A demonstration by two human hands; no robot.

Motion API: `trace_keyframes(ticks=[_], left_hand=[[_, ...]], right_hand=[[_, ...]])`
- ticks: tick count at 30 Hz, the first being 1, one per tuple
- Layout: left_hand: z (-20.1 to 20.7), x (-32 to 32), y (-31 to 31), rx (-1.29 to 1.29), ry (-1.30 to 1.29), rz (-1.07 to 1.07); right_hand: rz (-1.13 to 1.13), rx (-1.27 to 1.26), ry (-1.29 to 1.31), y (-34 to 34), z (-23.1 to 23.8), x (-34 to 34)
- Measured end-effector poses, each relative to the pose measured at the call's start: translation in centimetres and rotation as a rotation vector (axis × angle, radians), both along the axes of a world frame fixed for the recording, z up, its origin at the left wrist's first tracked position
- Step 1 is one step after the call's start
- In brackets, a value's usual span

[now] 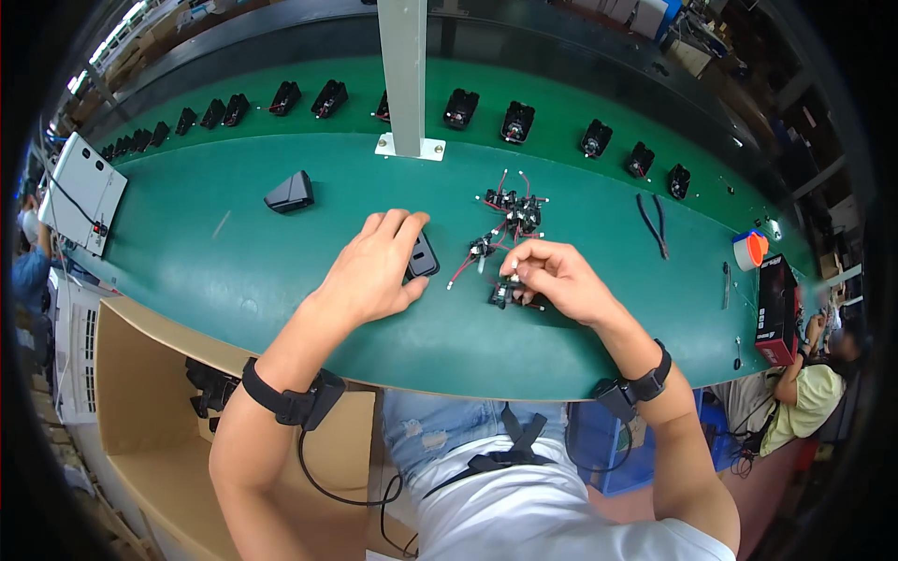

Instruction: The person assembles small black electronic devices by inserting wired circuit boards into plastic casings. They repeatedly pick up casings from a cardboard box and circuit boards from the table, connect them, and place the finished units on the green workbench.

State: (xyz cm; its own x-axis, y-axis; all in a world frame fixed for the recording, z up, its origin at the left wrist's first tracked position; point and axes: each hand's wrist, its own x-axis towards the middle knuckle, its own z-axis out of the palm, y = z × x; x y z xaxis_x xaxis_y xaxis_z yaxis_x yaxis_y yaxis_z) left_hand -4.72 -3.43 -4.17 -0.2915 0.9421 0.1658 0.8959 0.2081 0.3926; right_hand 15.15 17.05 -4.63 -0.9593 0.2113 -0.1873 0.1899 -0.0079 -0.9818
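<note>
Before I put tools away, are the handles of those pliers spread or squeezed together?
Spread: the pliers lie with two handles apart, green tabletop showing between them. The tips are too small to judge.

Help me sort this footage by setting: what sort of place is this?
Probably an electronics assembly workshop: a long row of boxy black housings, a flat green workbench, and small black parts with thin red wires near the right hand.

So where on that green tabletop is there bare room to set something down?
A wide bare stretch of the green tabletop lies between the white box and the left forearm, below the black wedge-shaped housing. Another lies between the pliers and the tabletop's near edge. It's crowded around the right fingers, among the red-wired black modules.
</note>
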Motion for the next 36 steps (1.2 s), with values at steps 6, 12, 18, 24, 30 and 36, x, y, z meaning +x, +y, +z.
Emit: trace_keyframes(ticks=[6,12,18,24,30,36], left_hand=[[1.1,1.5,0.4,-0.024,-0.137,0.097],[2.4,3.1,0.9,0.242,-0.341,-0.004],[2.5,4.3,1.1,0.071,-1.334,-0.150],[2.4,4.6,1.5,-0.001,-1.734,-0.006],[3.3,5.1,1.9,0.055,-1.755,0.066],[1.1,4.5,1.2,0.058,-1.763,-0.074]], right_hand=[[-0.083,-0.398,0.000,0.2,0.7,0.6],[-0.085,-0.297,0.165,0.1,0.6,1.1],[-0.076,-0.331,0.220,-0.5,1.5,1.6],[-0.067,-0.263,0.181,-1.0,2.3,1.8],[-0.112,0.092,0.224,-2.0,2.6,1.9],[-0.231,0.100,0.241,-1.7,2.3,2.2]])
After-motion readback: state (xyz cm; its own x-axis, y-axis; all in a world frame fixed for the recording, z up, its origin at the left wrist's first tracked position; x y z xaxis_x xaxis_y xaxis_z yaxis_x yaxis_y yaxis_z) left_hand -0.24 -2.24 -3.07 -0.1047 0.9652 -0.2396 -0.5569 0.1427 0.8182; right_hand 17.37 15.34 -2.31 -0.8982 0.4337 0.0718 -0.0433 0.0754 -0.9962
